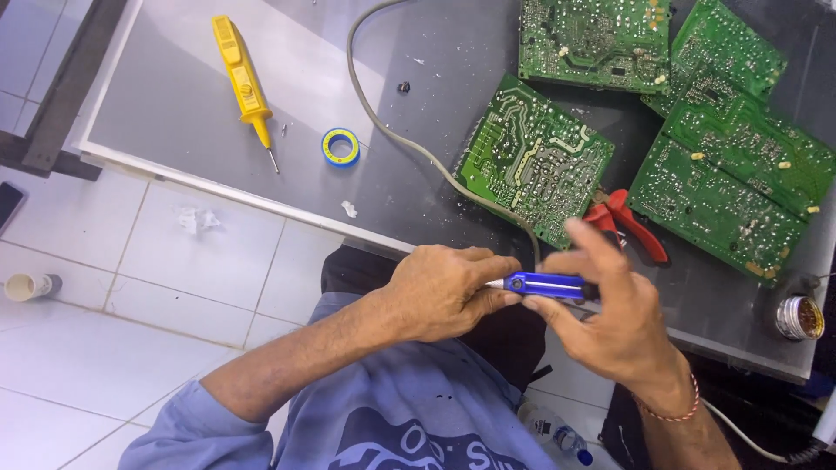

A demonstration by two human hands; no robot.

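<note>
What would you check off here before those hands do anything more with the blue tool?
1. Blue tool held by both the left hand and right hand: ok.
2. Tool's working tip visible: cannot tell, fingers hide it.
3. Nearest green circuit board lying flat on the table: ok.
4. Grey cable clear of that board: not ok, it runs along its edge.
5. Red pliers close by: ok.

1 head view, steeply downward, close over table (174, 104) (near edge)
</note>
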